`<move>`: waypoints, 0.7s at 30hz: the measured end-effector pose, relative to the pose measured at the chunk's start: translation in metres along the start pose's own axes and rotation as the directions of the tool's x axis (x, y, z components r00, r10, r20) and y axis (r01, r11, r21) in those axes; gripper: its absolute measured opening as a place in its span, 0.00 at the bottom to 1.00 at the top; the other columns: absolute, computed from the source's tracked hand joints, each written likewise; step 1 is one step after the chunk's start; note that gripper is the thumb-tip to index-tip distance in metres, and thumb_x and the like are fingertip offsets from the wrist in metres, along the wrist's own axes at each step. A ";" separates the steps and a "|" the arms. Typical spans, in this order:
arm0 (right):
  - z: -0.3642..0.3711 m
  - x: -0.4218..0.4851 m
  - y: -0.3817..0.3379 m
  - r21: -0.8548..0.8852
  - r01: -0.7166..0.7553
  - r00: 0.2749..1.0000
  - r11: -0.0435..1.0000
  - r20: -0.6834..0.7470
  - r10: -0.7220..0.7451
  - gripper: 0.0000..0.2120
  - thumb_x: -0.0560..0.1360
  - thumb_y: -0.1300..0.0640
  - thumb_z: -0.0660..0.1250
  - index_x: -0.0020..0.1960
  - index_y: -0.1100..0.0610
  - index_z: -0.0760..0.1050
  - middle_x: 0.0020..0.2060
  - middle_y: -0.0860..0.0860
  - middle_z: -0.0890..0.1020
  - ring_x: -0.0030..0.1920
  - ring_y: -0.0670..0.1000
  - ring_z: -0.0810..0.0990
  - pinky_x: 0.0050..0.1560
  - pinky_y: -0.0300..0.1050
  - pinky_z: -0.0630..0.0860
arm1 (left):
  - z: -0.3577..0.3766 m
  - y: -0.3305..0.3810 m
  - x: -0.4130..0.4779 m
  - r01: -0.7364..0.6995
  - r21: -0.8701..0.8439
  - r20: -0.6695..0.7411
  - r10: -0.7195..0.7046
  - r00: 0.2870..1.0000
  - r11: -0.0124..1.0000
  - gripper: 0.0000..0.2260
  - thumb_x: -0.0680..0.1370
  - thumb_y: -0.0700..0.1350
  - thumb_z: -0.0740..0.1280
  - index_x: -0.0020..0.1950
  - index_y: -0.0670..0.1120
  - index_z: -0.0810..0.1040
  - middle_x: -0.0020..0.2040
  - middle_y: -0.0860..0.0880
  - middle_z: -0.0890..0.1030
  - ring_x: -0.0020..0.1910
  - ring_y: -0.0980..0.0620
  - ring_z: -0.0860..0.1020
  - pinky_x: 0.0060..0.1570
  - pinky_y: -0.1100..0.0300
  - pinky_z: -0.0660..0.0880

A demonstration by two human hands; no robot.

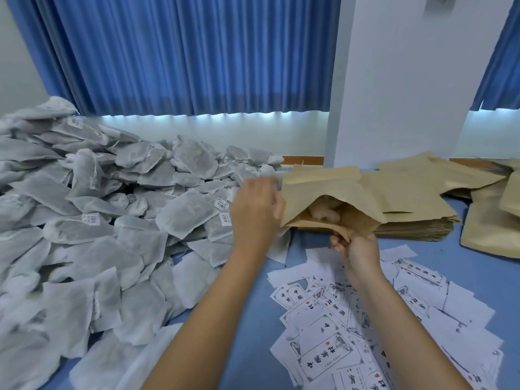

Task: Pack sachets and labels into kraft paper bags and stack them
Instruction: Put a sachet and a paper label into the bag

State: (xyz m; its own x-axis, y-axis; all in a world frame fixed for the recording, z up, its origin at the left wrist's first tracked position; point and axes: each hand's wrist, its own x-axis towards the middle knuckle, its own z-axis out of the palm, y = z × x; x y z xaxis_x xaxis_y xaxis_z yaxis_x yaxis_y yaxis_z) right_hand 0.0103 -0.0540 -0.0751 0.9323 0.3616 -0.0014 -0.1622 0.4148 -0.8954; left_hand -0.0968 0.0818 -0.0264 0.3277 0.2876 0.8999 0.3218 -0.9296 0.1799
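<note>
Here the kraft bag (pixel 332 192) gapes open, pale sachets (pixel 326 213) visible inside

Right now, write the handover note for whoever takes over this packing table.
Left hand: at the mouth of the open bag, blurred; cannot tell if it holds anything.
Right hand: pinches the open bag's lower lip.
Things: sachets piled on the left; labels scattered in front; flat bags stacked behind the open one.
Done: a white lump, likely a sachet, lies inside the open bag.
Left: no label seen inside, so probably add one, then stack the bag. Many sachets remain.
</note>
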 end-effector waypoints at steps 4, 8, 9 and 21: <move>-0.004 -0.002 0.002 0.000 -0.048 0.997 0.999 -0.057 0.048 0.14 0.81 0.69 0.50 0.42 0.60 0.71 0.35 0.56 0.76 0.30 0.50 0.73 0.31 0.36 0.73 | 0.012 -0.077 -0.002 0.374 0.657 0.377 -0.714 0.590 0.655 0.40 0.73 0.68 0.62 0.78 0.56 0.47 0.77 0.35 0.46 0.73 0.29 0.46 0.65 0.29 0.52; -0.005 -0.001 0.004 0.012 -0.063 0.995 0.998 -0.081 0.064 0.14 0.81 0.69 0.51 0.42 0.60 0.71 0.34 0.56 0.76 0.31 0.50 0.74 0.29 0.35 0.75 | 0.026 -0.101 -0.024 0.175 0.732 0.480 -0.681 0.552 0.658 0.36 0.73 0.70 0.59 0.75 0.53 0.60 0.75 0.38 0.56 0.72 0.31 0.56 0.64 0.28 0.55; -0.005 -0.001 0.004 0.016 -0.061 0.995 0.998 -0.080 0.062 0.14 0.81 0.69 0.51 0.42 0.60 0.71 0.34 0.56 0.76 0.31 0.50 0.74 0.29 0.34 0.75 | 0.029 -0.100 -0.025 0.160 0.720 0.475 -0.648 0.596 0.675 0.32 0.73 0.68 0.61 0.72 0.53 0.64 0.73 0.40 0.60 0.70 0.34 0.59 0.63 0.31 0.58; -0.018 0.006 -0.002 0.012 -0.080 0.990 0.997 -0.114 0.081 0.09 0.81 0.68 0.53 0.55 0.62 0.71 0.39 0.56 0.78 0.35 0.50 0.75 0.31 0.35 0.76 | 0.028 -0.004 -0.037 -0.165 -0.414 -0.119 0.127 0.985 0.895 0.28 0.65 0.47 0.72 0.62 0.45 0.68 0.58 0.42 0.70 0.52 0.41 0.73 0.51 0.50 0.73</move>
State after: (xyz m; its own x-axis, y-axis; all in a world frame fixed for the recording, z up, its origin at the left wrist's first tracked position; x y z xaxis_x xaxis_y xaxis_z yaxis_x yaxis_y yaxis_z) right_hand 0.0222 -0.0673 -0.0813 0.9469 0.2963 -0.1247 -0.2402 0.3942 -0.8871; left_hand -0.0858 0.0812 -0.0718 0.2580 0.1380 0.9562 -0.1341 -0.9750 0.1769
